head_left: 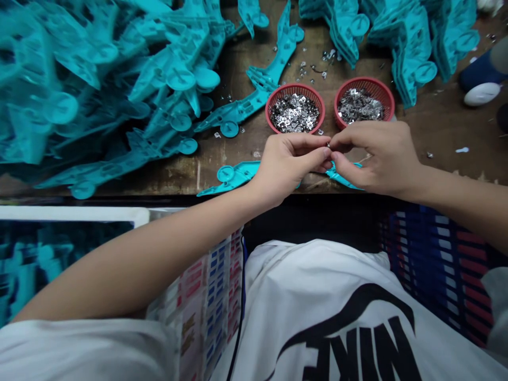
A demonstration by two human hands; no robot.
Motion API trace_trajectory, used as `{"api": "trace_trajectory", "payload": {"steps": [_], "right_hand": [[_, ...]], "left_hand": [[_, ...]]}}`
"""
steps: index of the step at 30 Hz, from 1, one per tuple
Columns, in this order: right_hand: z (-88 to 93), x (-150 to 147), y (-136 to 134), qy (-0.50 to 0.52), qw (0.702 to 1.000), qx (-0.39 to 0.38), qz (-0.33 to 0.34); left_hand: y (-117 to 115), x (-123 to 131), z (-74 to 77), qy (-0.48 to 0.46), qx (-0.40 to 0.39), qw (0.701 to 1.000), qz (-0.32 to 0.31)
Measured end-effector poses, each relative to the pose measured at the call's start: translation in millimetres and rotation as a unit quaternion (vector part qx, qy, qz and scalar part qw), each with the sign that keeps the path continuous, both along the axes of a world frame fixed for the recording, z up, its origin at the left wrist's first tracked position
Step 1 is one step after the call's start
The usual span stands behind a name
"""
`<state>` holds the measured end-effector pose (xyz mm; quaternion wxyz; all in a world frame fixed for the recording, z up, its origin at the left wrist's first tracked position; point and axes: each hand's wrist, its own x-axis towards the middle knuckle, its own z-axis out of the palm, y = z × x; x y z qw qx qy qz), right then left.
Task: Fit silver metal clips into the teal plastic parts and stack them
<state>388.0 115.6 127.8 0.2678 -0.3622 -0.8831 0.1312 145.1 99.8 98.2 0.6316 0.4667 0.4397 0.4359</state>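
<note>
Entries run left to right; clock positions are taken from the hands.

**White-rimmed bin** [67,214]: 8 o'clock, below the table edge, holding teal shapes, dim and unclear.

**Heap of teal moulded plastic pieces** [79,79]: 10 o'clock, disc-ended, piled loose across the left of the wooden table [448,127].

**Printed carton** [202,296]: 7 o'clock, below the table edge.

**Single teal moulded piece** [234,177]: lying on the table from 9 to 3 o'clock, its middle hidden under the hands.

**Left hand** [288,166] and **right hand** [375,159]: together, fingertips meeting, both pinched on a **small silver clip** [328,144] just above the single piece.

**Left red plastic basket** [296,85]: 12 o'clock, heaped with **silver clips** [294,112].

**Loose silver bits** [313,66]: scattered on the table behind the baskets.

**Right red plastic basket** [364,79]: 1 o'clock, likewise heaped.

**Stack of teal pieces** [413,53]: 1 o'clock, at the far edge.

**Blue-and-red striped crate** [436,264]: 5 o'clock, below the table.

Condition: both baskets are well filled, and the teal stock remains plentiful. Whether any piece already carries clips cannot be told.
</note>
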Motion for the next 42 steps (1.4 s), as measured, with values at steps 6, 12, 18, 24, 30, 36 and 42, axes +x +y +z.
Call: {"api": "trace_trajectory", "payload": {"steps": [6, 12, 18, 24, 30, 36, 42], "right_hand": [[-4.1, -1, 1, 0.008, 1.0, -0.009, 0.0], [-12.4, 2, 4, -0.009, 1.0, -0.024, -0.005], [-11.0, 2, 4, -0.015, 0.999, -0.039, -0.009], [-11.5, 2, 3, -0.028, 0.999, -0.029, -0.005], [-9.7, 2, 1, -0.043, 0.999, -0.021, -0.007], [-8.0, 1, -3, -0.033, 0.999, -0.003, -0.002], [-6.8, -1, -5, -0.025, 1.0, -0.008, -0.008]], "left_hand": [[3, -2, 1.0, 0.009, 0.004, 1.0, -0.005], [5, -2, -1.0, -0.007, 0.004, 1.0, -0.009], [4, 0, -2.0, -0.008, -0.002, 1.0, -0.001], [4, -1, -1.6, 0.002, 0.017, 1.0, -0.015], [2, -2, -2.5, 0.0, 0.032, 0.999, -0.023], [3, -3, -5.0, 0.006, 0.046, 0.999, -0.029], [3, -3, -8.1, 0.003, 0.079, 0.996, -0.026]]}}
